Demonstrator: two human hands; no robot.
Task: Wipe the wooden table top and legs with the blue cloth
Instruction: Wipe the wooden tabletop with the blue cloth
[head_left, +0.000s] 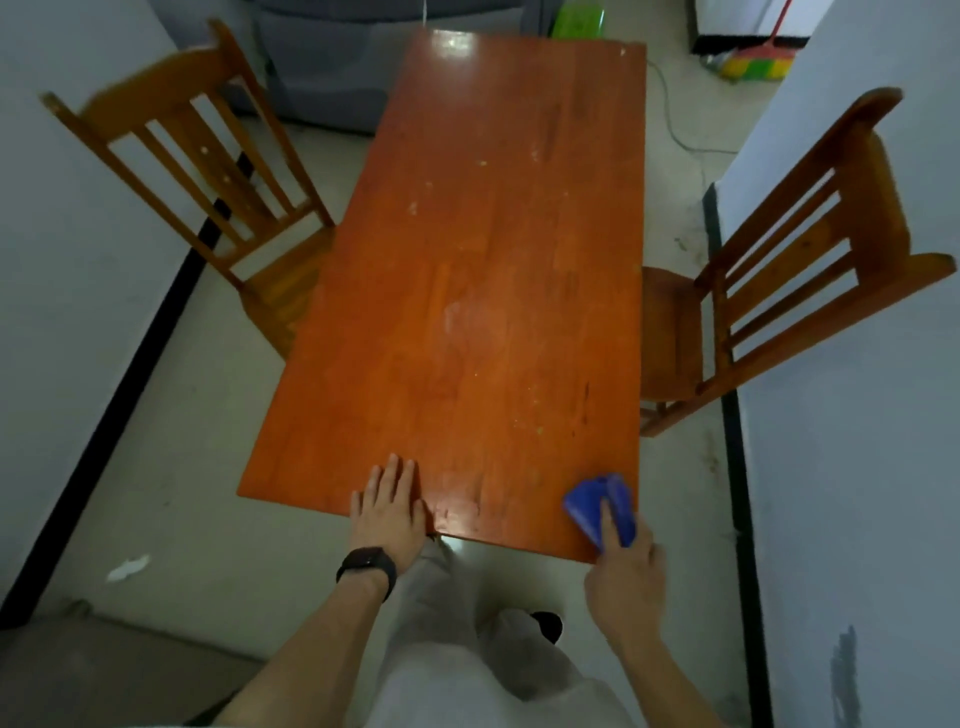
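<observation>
The long reddish wooden table top (478, 291) stretches away from me, with pale specks and dull smears on it. Its legs are hidden under the top. My left hand (389, 506) lies flat with straight fingers on the near edge of the table. My right hand (626, 564) grips the folded blue cloth (597, 501) at the near right corner of the table top, one finger lying over the cloth.
A wooden chair (218, 171) stands at the table's left side, another wooden chair (789, 280) at its right. White walls close in on both sides. A broom (761, 65) and a green object (576, 21) lie beyond the far end. A cable (675, 130) runs across the floor.
</observation>
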